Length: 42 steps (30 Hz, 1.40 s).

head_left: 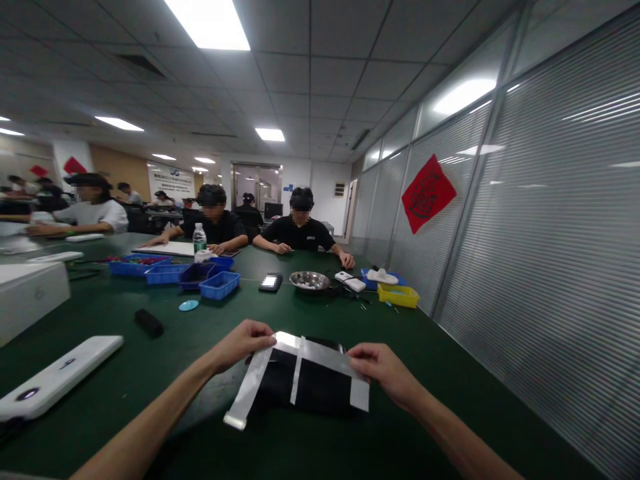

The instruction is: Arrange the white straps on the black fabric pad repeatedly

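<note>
In front of me, above the green table, I hold a black sheet with silvery strips (320, 387) along its top and both sides and one narrow strip down the middle. It has a glossy look, and its exact kind is unclear. My left hand (245, 345) pinches the top left corner between thumb and fingers. At the top right edge, my right hand (383, 368) grips the sheet in the same way. The left strip hangs lower than the rest and ends in a bright folded tip.
The green table (210, 440) bears a white power-bank-like device (60, 377), a black cylinder (149, 323), a light blue disc (189, 305), blue trays (220, 285), a phone (271, 283), a steel bowl (310, 282) and a yellow tray (398, 295). People sit across the table.
</note>
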Available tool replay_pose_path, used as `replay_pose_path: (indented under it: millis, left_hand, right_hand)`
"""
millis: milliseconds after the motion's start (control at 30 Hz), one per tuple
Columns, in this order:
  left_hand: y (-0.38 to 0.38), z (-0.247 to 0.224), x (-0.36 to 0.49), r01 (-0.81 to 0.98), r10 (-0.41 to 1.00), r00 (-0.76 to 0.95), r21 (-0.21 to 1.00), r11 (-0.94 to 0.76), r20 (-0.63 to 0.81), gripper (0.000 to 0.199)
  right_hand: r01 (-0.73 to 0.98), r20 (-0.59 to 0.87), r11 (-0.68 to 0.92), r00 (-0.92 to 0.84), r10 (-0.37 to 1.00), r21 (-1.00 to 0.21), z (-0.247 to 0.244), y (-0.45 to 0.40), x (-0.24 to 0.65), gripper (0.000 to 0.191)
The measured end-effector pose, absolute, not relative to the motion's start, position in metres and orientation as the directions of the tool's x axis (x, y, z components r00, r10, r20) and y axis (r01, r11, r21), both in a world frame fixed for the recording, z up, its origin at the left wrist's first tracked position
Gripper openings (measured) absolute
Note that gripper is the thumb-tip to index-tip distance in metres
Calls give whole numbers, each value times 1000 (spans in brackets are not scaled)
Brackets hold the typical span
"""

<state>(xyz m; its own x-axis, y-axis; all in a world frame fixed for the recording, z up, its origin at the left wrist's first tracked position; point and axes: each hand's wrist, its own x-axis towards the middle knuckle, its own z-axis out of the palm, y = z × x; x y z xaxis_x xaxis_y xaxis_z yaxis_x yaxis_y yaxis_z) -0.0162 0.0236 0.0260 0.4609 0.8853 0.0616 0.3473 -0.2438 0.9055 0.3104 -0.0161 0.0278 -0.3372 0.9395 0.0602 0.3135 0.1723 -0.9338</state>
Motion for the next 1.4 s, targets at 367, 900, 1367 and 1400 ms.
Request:
replay_pose_path:
  millis: [367, 900, 1367, 1400]
  left_hand:
    - [29, 6, -17, 377, 839, 532, 919, -114, -114, 37]
    - [39, -10, -22, 569, 821, 519, 813, -127, -235, 42]
    - [38, -9, -20, 667, 848, 477, 724, -177, -232, 41]
    - [38, -9, -19, 677, 852, 470, 714, -180, -231, 41]
  right_hand:
    - [440, -63, 80, -302, 951, -894, 4, -9, 315, 28]
    - [516, -52, 103, -278, 959, -850, 4, -12, 300, 25]
    - [572, 31, 201, -292, 956, -795, -4, -11, 300, 25]
    - [575, 35, 204, -292, 956, -793, -4, -11, 300, 25]
